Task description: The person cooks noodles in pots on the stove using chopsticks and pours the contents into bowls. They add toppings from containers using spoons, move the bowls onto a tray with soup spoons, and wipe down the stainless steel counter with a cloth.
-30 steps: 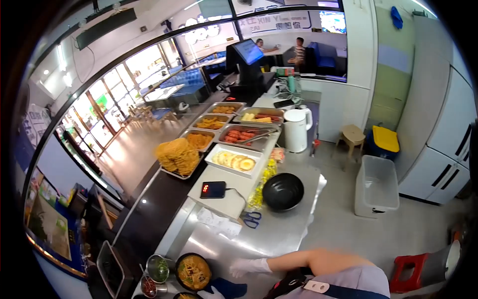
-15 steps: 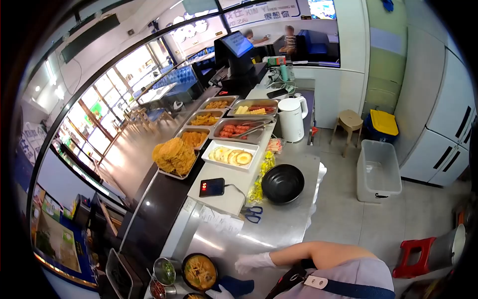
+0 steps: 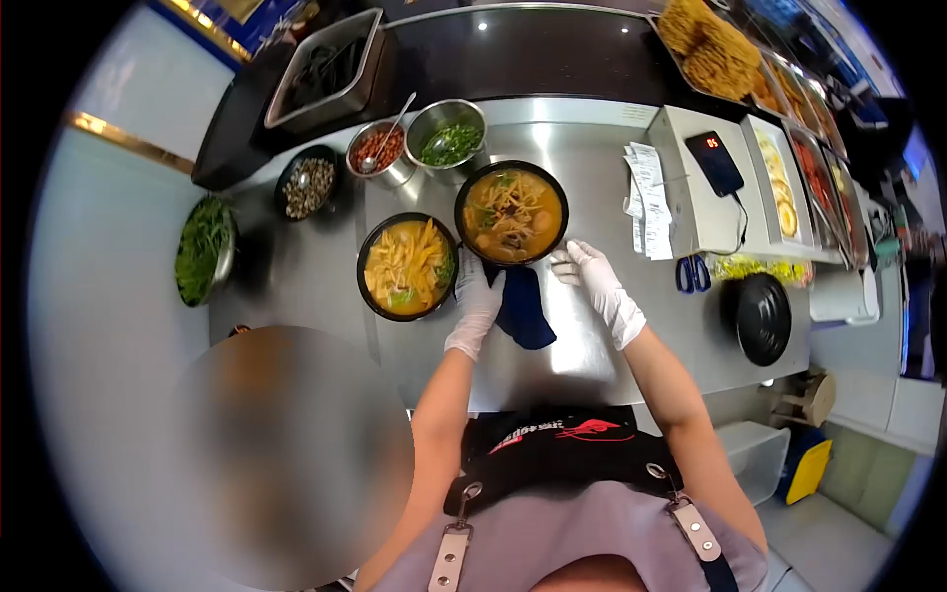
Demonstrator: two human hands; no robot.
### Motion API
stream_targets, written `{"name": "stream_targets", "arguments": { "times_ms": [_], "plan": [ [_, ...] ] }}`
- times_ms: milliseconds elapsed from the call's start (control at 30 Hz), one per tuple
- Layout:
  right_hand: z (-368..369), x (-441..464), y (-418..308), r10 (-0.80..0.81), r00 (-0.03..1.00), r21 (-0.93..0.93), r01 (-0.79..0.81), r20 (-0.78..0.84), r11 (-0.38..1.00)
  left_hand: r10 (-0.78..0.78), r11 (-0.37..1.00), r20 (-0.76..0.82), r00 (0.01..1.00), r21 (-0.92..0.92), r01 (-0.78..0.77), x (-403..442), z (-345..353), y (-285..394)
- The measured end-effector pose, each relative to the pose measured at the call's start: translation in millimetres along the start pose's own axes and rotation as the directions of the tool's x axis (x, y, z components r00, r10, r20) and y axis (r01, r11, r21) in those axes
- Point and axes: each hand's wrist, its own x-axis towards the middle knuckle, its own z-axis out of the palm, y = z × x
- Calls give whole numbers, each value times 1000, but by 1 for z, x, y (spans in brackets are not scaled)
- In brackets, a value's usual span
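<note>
A black bowl of noodle soup stands on the steel counter, and a second black bowl of soup with yellow strips sits left of it. My left hand, in a white glove, is between the two bowls with its thumb on a dark blue cloth; its fingertips are partly hidden by the right bowl's edge. The cloth lies under that bowl's near side. My right hand, also gloved, has its fingers apart beside the right bowl's rim; whether they touch it I cannot tell.
Metal pots of chopped greens and red topping stand behind the bowls. Leafy greens are far left. Receipts, blue scissors and an empty black bowl lie right. A blurred round shape fills the lower left.
The view has swung from the food trays and room down to the counter with the soup bowls. My right hand, earlier lying on the counter apart from the bowls, is now beside the right bowl.
</note>
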Motion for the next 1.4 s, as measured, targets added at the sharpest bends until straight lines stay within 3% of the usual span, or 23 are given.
{"name": "stream_targets", "arguments": {
  "times_ms": [133, 267, 367, 433, 533, 567, 633, 733, 800, 900, 1033, 1167, 1267, 1333, 1400],
  "plan": [
    [17, 25, -8, 13, 999, -11, -13, 53, 1000, -42, 997, 3, 999, -71, 42, 0, 0, 0],
    [27, 32, -6, -80, 995, -43, 78, -58, 996, -46, 999, 21, 999, -12, 46, 0, -4, 3],
    [26, 36, -7, -103, 991, -20, 102, -86, 995, -123, 977, -4, 992, -174, 120, 1, 1, 3],
    [24, 37, -9, -106, 991, -21, 104, -85, 994, -111, 933, -134, 985, -356, 57, 2, 6, 0],
    [20, 40, -14, -93, 991, -27, 91, -93, 995, -261, 834, -7, 965, -505, 222, 5, 9, -2],
    [14, 44, -16, -91, 994, -56, 88, -66, 995, -277, 827, -2, 961, -509, 237, 10, 5, 3],
    [7, 51, -21, -96, 995, -70, 93, -30, 993, -266, 813, -142, 953, -565, 143, 22, 4, 11],
    [0, 61, -32, -82, 997, -87, 83, 8, 993, -265, 833, -147, 953, -533, 150, 40, 14, 11],
    [-8, 69, -37, -67, 997, -88, 71, 44, 994, -235, 865, -93, 968, -474, 165, 45, 19, 10],
    [-11, 73, -47, -69, 995, -113, 77, 66, 991, -86, 987, 3, 996, -133, 86, 44, 13, 17],
    [-13, 73, -55, -26, 987, -68, 37, 156, 997, 84, 996, 63, 995, -35, -82, 33, 9, 23],
    [-19, 74, -55, -8, 962, 18, 3, 272, 1000, 117, 984, 210, 971, 112, -142, 15, 11, 30],
    [-22, 74, -51, 1, 964, 84, -24, 266, 996, 247, 963, 268, 931, 41, -267, 1, 9, 33],
    [-22, 69, -50, -7, 966, 102, -20, 260, 995, 307, 951, 213, 927, -42, -305, -11, 6, 35],
    [-22, 61, -57, -41, 989, -23, 45, 141, 999, 344, 931, 152, 927, -186, -315, -26, -27, 38]
  ]
}}
